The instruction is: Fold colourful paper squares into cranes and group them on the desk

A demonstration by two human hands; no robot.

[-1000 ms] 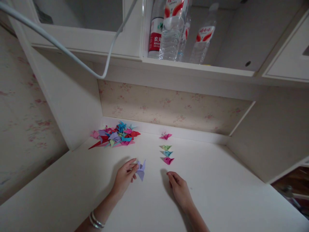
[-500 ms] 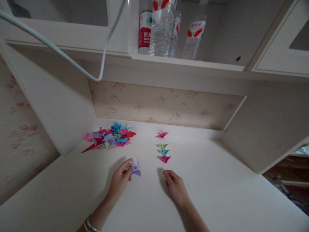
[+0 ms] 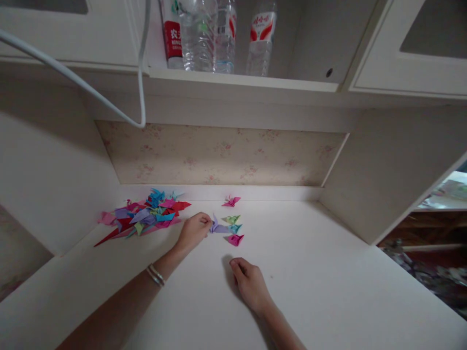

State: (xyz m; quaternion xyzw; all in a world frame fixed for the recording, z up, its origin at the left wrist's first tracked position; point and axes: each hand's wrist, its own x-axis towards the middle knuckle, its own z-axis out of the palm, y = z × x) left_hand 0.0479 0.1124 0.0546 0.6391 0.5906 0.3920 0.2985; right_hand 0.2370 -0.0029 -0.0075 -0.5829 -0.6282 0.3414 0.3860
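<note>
My left hand (image 3: 195, 230) pinches a lilac origami crane (image 3: 220, 228) by one end. The crane's other end reaches the short column of small paper cranes, close beside the blue crane (image 3: 235, 228). A light green crane (image 3: 232, 219) lies just behind the blue one, and a magenta crane (image 3: 235, 239) in front of it. Farther back stands a pink crane (image 3: 232, 201), wings spread. Nearer to me, my right hand (image 3: 251, 282) rests on the white tabletop with curled fingers, closed, and nothing shows in it.
At the back left lies a heap of colourful paper cranes (image 3: 144, 217). Above the desk, a shelf (image 3: 241, 80) holds plastic bottles (image 3: 261, 41) and a red-labelled container (image 3: 172, 36). A white cable or bar (image 3: 91, 95) hangs at the upper left. Side panels bound the desk.
My left hand has carried the lilac crane forward and right to the column of cranes. My right hand stays closed on the tabletop. The view has turned a little to the right.
</note>
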